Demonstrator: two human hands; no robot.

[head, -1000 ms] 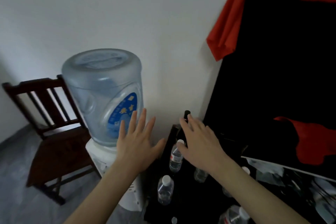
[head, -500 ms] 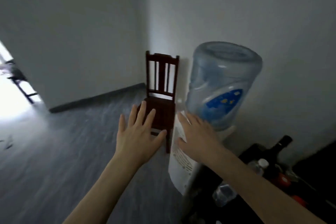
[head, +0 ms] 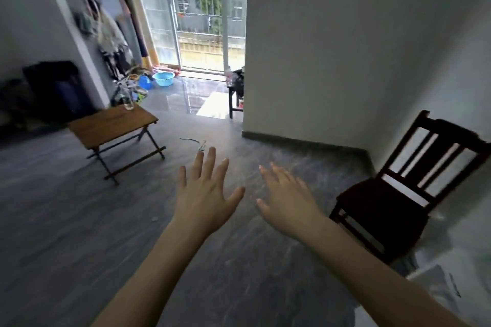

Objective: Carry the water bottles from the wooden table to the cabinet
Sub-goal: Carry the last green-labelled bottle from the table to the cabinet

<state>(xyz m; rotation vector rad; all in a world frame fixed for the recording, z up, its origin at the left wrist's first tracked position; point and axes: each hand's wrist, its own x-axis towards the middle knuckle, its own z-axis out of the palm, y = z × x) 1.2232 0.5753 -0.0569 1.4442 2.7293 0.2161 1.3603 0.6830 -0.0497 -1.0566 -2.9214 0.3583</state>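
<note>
A small wooden folding table [head: 106,126] stands across the room at the left. One clear water bottle [head: 128,100] stands on its far corner. My left hand [head: 206,194] and my right hand [head: 288,200] are stretched out in front of me over the grey floor, palms down, fingers spread, both empty. The cabinet is out of view.
A dark wooden chair [head: 398,191] stands close at the right against the wall. A white wall corner [head: 245,114] juts out ahead. Beyond it are a balcony door, blue basins [head: 164,78] and hanging clothes [head: 109,34]. A small object lies on the floor [head: 202,145].
My view has swung left from the cabinet and water dispenser to the open room and the wooden table. Both hands stay open and empty in front of me.
</note>
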